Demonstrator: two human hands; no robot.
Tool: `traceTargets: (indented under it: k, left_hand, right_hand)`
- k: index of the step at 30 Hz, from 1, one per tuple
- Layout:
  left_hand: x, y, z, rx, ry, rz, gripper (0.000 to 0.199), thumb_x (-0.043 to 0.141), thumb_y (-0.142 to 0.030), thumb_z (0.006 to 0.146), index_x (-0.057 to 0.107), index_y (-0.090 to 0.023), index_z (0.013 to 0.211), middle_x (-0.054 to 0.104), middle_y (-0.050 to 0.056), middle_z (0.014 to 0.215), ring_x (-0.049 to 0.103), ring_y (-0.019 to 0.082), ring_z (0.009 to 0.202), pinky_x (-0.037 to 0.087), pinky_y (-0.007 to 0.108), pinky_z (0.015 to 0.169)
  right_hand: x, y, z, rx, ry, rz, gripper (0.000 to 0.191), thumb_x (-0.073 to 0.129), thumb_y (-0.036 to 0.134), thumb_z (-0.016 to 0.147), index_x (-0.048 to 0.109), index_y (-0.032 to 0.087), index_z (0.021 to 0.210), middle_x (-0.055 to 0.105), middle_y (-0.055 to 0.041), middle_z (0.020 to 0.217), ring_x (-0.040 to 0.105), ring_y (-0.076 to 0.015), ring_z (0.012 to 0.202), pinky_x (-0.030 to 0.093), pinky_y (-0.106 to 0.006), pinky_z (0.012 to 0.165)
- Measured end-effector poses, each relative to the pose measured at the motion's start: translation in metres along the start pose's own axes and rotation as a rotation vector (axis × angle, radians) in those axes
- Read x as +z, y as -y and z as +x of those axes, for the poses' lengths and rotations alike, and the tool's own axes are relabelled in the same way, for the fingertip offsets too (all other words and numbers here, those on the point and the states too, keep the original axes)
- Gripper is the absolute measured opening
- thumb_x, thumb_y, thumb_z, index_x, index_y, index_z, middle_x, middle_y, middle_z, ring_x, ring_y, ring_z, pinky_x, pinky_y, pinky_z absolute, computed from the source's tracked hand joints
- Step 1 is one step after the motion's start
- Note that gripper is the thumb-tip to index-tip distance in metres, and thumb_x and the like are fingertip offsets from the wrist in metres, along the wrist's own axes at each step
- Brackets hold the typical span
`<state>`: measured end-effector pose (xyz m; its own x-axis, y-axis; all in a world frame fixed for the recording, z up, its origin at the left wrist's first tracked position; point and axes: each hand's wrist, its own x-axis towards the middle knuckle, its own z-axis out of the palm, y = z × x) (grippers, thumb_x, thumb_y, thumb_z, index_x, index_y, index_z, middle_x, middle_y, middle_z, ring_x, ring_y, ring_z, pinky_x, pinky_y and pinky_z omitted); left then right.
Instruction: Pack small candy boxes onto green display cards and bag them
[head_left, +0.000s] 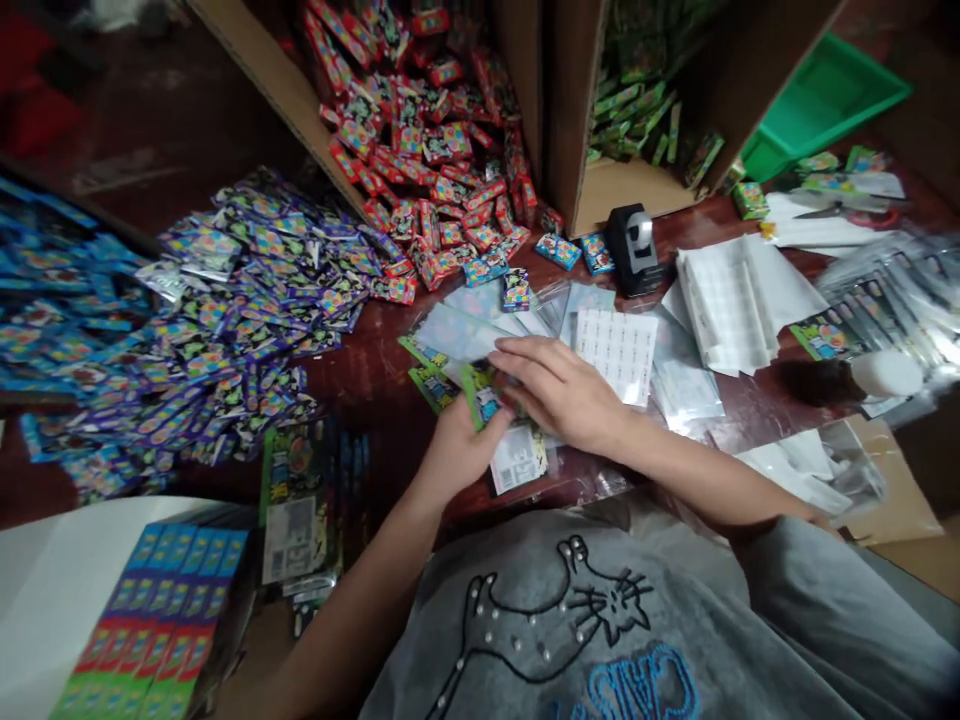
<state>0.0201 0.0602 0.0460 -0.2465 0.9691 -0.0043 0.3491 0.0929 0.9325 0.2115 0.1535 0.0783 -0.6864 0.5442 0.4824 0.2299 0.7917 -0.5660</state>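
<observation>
My left hand [466,448] is pinched on the near edge of a green-topped printed packet [480,398]. From the other side my right hand [562,390] curls over the same packet, fingers together, hiding much of it. Beneath my hands are more green-edged packets [429,388] and one with a white printed panel [517,460]. Clear plastic sleeves [461,325] are spread just behind them. Close to my right hand lies a white sheet of small printed labels [619,350].
Small purple packets [262,290] and blue packets [60,300] are heaped left. Red packets [442,150] spill from a cardboard box; green ones [637,110] sit in another. A black tape dispenser [636,255], folded white sheets [727,310] and a green bin [832,100] stand right.
</observation>
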Motion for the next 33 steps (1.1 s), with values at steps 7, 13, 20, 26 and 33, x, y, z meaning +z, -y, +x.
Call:
traceTargets:
  k: [7,13,20,26,33]
  left_hand:
    - [0.004,-0.029,-0.020,-0.074,0.289,0.231,0.018,0.063,-0.038,0.095,0.063,-0.020,0.095,0.067,0.002,0.079,0.063,0.021,0.074,0.051,0.034,0.072]
    - [-0.002,-0.036,-0.020,-0.115,0.284,0.192,0.020,0.063,-0.038,0.096,0.061,-0.021,0.087,0.063,0.000,0.077,0.057,0.018,0.073,0.047,0.030,0.071]
    - [-0.002,-0.032,-0.018,-0.095,0.335,0.187,0.018,0.063,-0.034,0.095,0.064,-0.019,0.084,0.062,-0.001,0.072,0.055,0.016,0.068,0.044,0.029,0.069]
    - [-0.002,-0.044,-0.012,-0.100,0.328,0.357,0.015,0.064,-0.032,0.097,0.073,-0.020,0.097,0.070,0.002,0.076,0.065,0.020,0.073,0.047,0.031,0.071]
    - [-0.013,-0.032,-0.019,-0.180,0.497,0.012,0.031,0.081,-0.030,0.084,0.075,-0.021,0.113,0.083,0.006,0.103,0.077,0.024,0.099,0.061,0.036,0.087]
  right_hand:
    - [-0.022,0.000,0.001,-0.070,0.161,-0.184,0.026,0.063,0.039,0.109,0.072,0.015,0.113,0.074,-0.0121,0.101,0.070,-0.0285,0.096,0.064,-0.045,0.086]
    - [-0.021,0.004,-0.007,-0.068,0.119,-0.187,0.028,0.061,0.034,0.110,0.071,0.014,0.127,0.076,-0.0156,0.114,0.072,-0.0299,0.106,0.065,-0.045,0.090]
    - [-0.023,0.006,-0.008,0.040,0.149,-0.116,0.021,0.067,0.039,0.108,0.071,0.018,0.108,0.074,-0.0116,0.103,0.071,-0.0278,0.097,0.062,-0.043,0.086]
    - [-0.024,0.005,-0.005,0.123,0.152,-0.104,0.019,0.075,0.037,0.103,0.068,0.019,0.102,0.073,-0.0078,0.098,0.069,-0.0219,0.084,0.055,-0.033,0.074]
    - [-0.042,-0.009,0.009,-0.006,0.669,0.174,0.025,0.067,0.043,0.108,0.078,0.024,0.095,0.078,-0.0009,0.084,0.075,-0.0199,0.078,0.057,-0.044,0.093]
